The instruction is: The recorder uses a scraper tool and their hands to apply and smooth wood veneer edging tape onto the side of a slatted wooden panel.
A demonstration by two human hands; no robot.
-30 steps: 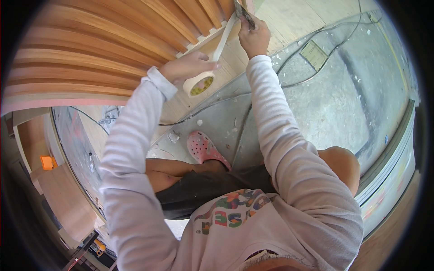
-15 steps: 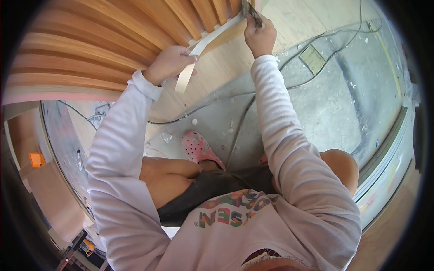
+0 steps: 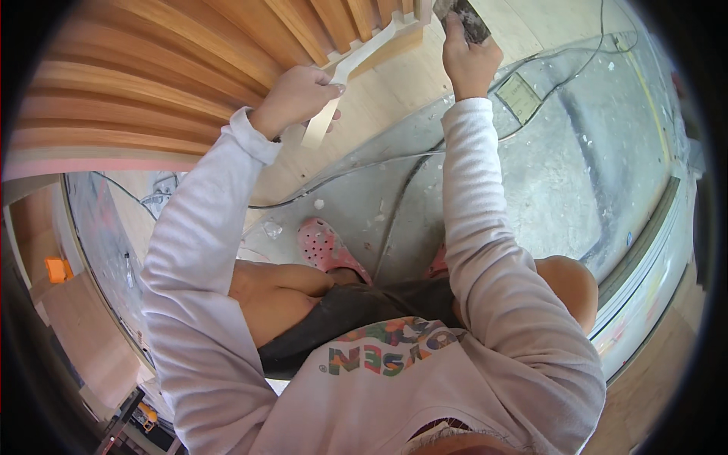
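Note:
A slatted wooden panel [image 3: 197, 68] fills the upper left. Along its near edge runs a pale strip of tape [image 3: 362, 54], and my left hand [image 3: 297, 100] pinches it so that a loose end hangs down past the fingers. From that hand the strip stretches up and right to the panel's far corner. My right hand [image 3: 470, 64] is closed round a putty knife [image 3: 472, 21] with a dark, smeared flat blade. The knife stands off to the right of the panel's corner, apart from the tape.
Pale plywood [image 3: 394, 91] lies beside the panel. A dark cable [image 3: 334, 179] snakes across the stained grey floor [image 3: 546, 178], past a square floor plate [image 3: 519, 98]. Below is a pink clog [image 3: 324, 244] on my foot. An orange object [image 3: 58, 269] sits at far left.
My right hand has drawn the putty knife right, away from the panel's corner and the tape. My left hand, still pinching the tape, has shifted slightly right and up.

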